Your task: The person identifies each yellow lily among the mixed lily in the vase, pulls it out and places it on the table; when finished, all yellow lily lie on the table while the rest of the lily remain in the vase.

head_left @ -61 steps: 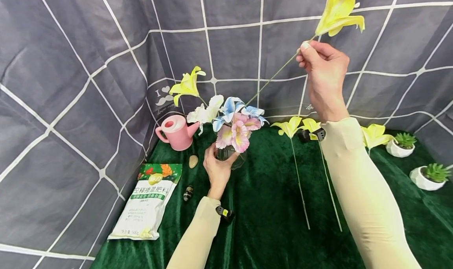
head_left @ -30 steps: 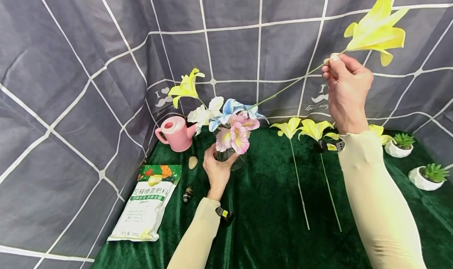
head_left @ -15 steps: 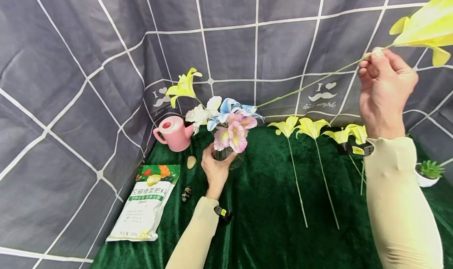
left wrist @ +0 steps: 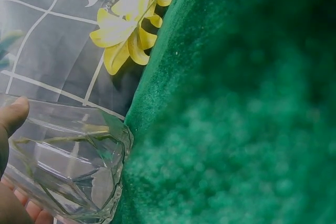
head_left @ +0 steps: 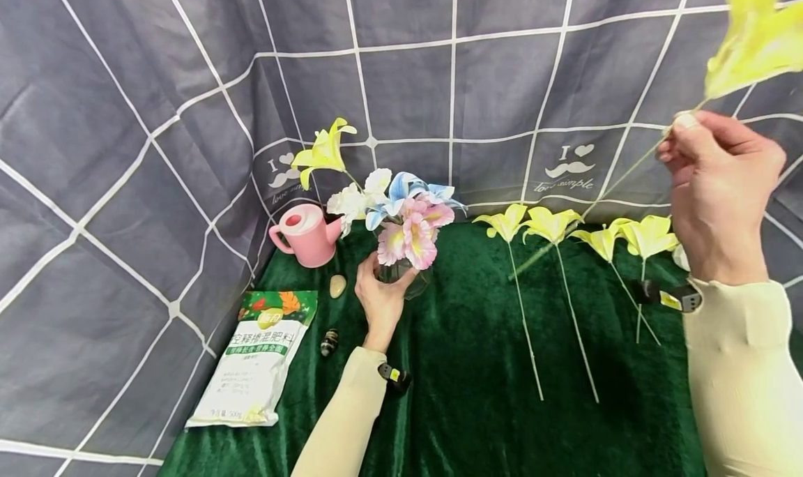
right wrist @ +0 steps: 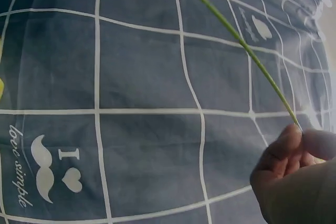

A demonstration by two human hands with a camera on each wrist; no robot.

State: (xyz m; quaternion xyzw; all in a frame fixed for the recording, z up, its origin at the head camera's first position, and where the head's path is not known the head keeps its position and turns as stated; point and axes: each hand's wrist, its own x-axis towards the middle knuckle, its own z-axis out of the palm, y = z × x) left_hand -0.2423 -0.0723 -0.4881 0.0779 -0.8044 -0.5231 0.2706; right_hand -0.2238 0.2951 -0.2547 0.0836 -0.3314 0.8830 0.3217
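In the head view my left hand (head_left: 381, 294) grips the clear glass vase (head_left: 408, 279), thumb and fingers round its side. Pink, blue and white flowers (head_left: 415, 231) fill the vase, and a single yellow lily (head_left: 326, 149) leans out to the left. The left wrist view shows stems inside the glass vase (left wrist: 79, 161), whose base meets the green cloth. High on the right, my right hand (head_left: 721, 184) pinches the stem of another yellow lily (head_left: 755, 44) just below its bloom. That stem slants down to the left, its lower end blurred above the cloth.
Several yellow lilies (head_left: 552, 224) lie on the green cloth (head_left: 477, 365) at right. Left of the vase are a pink watering can (head_left: 312, 243), a pale stone (head_left: 337, 286), a dark striped stone (head_left: 329, 342) and a fertilizer bag (head_left: 257, 365). A grey checked curtain (head_left: 408, 93) stands behind.
My right hand has moved right, then slightly down, carrying the lily. The stem's lower end has swung away from the bouquet to hang over the lying lilies. My left hand stays on the vase.
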